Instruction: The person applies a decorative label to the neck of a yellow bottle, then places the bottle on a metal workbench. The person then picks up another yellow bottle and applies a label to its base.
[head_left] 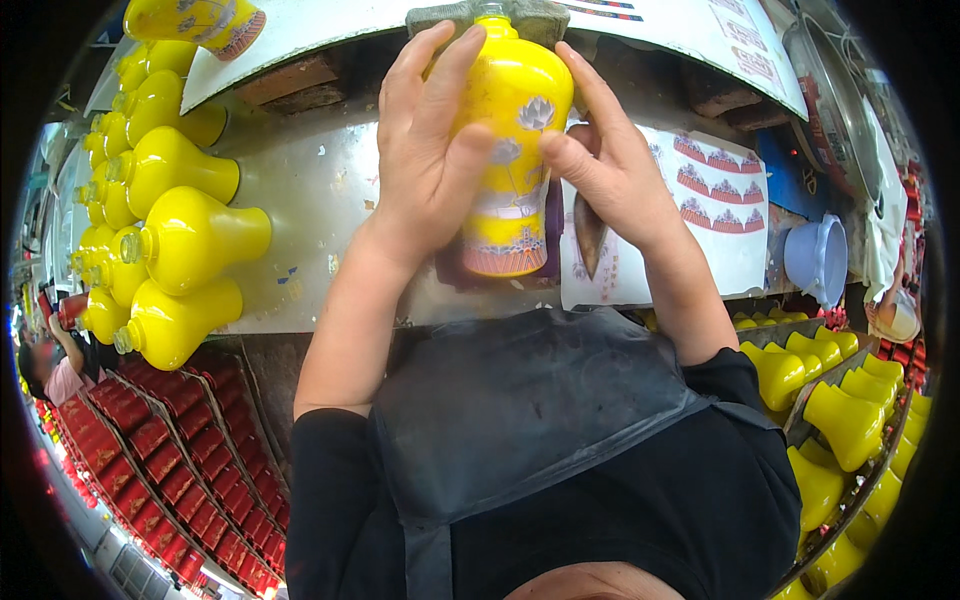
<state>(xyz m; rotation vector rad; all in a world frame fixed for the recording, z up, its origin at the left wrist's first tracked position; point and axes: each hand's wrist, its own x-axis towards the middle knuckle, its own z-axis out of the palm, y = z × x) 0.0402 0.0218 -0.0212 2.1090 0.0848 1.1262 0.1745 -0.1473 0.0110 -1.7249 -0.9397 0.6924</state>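
A glossy yellow bottle (515, 190) with lotus-flower decals and a patterned band round its base lies with its neck away from me. It rests on a grey block at the neck and a dark purple pad (456, 268) below. Against the bottle's left side is my left hand (430, 150), fingers stretched forward and thumb over the decals. My right hand (615, 165) cups the other side, its thumb on the front surface. Between them the two hands hold the bottle. Beside my right hand, a dark pointed blade-like tool (591, 240) lies on a printed decal sheet (715, 240).
Stacked plain yellow bottles (195, 240) lie at the left. A decorated yellow bottle (215, 25) lies at the far left on a white board (310, 25). A pale blue bucket (816, 262) stands right. Red items in racks (170, 470) fill the lower left; yellow bottles (845, 420) the lower right.
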